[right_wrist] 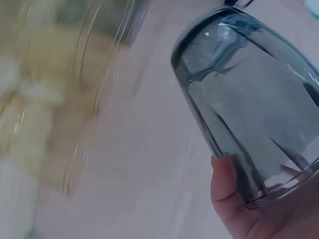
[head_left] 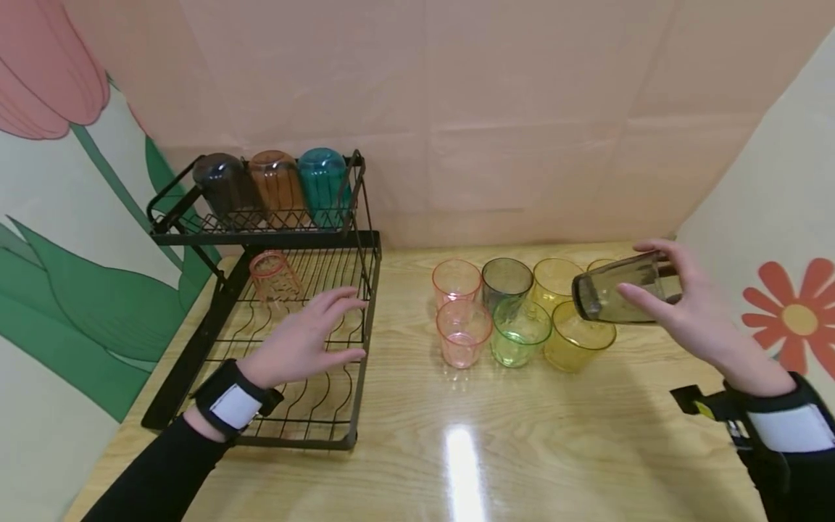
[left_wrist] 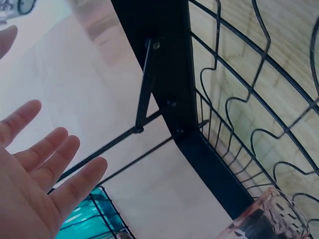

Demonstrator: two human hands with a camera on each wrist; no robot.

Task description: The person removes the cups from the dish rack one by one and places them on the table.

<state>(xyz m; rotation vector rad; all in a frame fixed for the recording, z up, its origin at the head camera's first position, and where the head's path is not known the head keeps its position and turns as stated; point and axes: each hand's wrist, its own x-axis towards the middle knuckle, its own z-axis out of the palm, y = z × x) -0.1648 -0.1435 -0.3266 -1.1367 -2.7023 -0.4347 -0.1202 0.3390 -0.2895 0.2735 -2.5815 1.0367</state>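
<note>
My right hand (head_left: 701, 319) grips a smoky grey glass (head_left: 620, 288) between thumb and fingers. The glass is tipped on its side in the air, its thick base pointing left, above the right end of a group of glasses. In the right wrist view the thumb lies along the side of that grey glass (right_wrist: 249, 99). Over the lower tier of a black two-tier dish rack (head_left: 355, 428) hovers my left hand (head_left: 296, 344), fingers extended and holding nothing. Just behind it, a pink glass (head_left: 274, 275) stands in the lower tier.
Upside down on the upper tier are a dark glass (head_left: 225, 185), an amber glass (head_left: 277, 181) and a teal glass (head_left: 324, 187). Pink glasses (head_left: 463, 333), a grey glass (head_left: 507, 279), a green glass (head_left: 520, 333) and yellow glasses (head_left: 577, 341) stand on the wooden table (head_left: 522, 449).
</note>
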